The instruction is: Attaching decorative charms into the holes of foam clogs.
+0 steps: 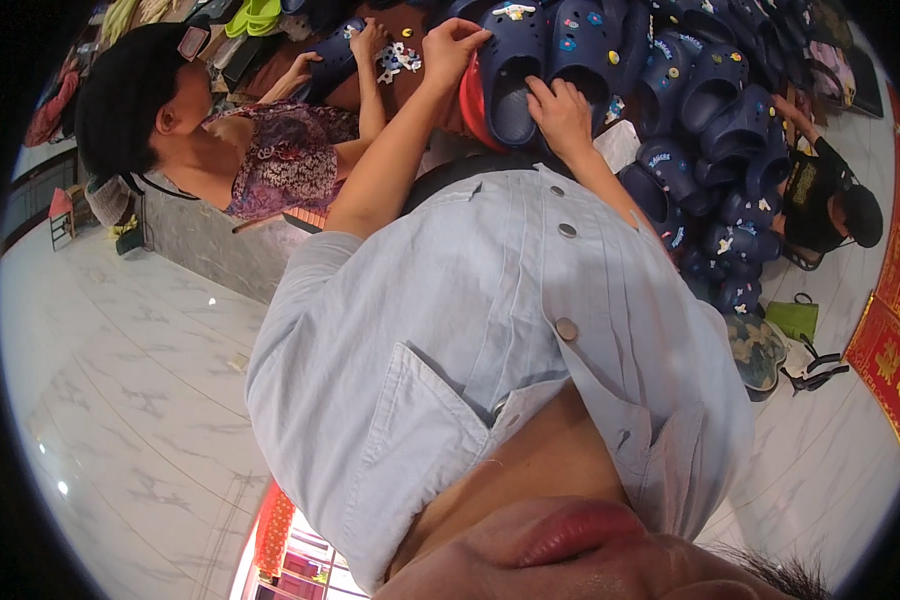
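Note:
A navy clog [513,100] with holes and a small white-and-yellow charm near its toe lies in front of me. Beside it on the right sits a second navy clog [580,45] with blue and pink flower charms. My left hand [453,47] is pinched together at the first clog's upper left edge; whatever is between its fingertips is too small to make out. My right hand [564,115] reaches over the first clog's opening, its bent fingers gripping the rim on the side toward the second clog. A red rounded object [473,105] shows partly behind the first clog.
Several decorated navy clogs [715,95] are heaped to the right. At left, a person in a black cap [130,100] handles another navy clog [332,62] near loose white-and-blue charms [398,62]. Another person [830,200] reaches in from the far right. Bright green footwear [255,17] lies far left.

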Available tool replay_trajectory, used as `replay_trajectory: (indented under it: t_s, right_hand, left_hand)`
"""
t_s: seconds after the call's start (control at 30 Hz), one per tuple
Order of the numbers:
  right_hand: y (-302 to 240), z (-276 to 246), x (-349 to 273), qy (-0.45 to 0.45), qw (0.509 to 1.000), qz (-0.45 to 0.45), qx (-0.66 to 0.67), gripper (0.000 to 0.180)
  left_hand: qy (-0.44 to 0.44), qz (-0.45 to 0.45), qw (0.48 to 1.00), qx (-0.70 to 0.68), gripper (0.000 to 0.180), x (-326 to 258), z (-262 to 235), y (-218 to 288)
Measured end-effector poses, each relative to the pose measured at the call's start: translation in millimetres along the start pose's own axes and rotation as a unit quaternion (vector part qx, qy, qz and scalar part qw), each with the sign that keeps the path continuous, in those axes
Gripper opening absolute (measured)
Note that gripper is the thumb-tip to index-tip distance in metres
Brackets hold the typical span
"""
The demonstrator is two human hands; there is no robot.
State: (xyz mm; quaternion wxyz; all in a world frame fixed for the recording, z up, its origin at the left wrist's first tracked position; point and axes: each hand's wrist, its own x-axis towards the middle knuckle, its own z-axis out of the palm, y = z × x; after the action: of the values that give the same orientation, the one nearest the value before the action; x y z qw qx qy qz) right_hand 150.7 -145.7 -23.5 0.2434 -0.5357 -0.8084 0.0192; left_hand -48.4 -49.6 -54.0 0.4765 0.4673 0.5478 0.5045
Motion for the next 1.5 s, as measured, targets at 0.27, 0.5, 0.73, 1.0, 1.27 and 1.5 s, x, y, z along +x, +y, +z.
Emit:
replay_trajectory:
  t_s: [0.27,0.5,0.73,1.0,1.27,1.5]
  right_hand:
    - [1,7,1,0.02,1.0,-0.013,0.002,0.026]
    - [6,12,1,0.031,0.999,-0.014,-0.009,0.027]
    - [8,12,4,0.028,0.999,-0.028,-0.011,0.027]
    - [13,11,7,0.022,0.999,-0.046,-0.003,0.023]
    - [15,11,10,0.007,0.999,-0.051,0.001,0.022]
    - [16,9,12,-0.007,0.998,-0.059,0.01,0.022]
  left_hand:
    - [0.064,0.303,0.905,0.291,0.016,-10,1,-1]
    - [0.061,0.357,0.876,0.319,0.011,-16,1,1]
    - [0.033,0.381,0.857,0.346,0.011,-12,-2,7]
    - [-0.008,0.366,0.857,0.363,0.011,-7,-4,13]
    - [-0.103,0.365,0.825,0.42,0.011,5,-7,21]
    - [-0.127,0.373,0.814,0.427,0.008,14,-6,17]
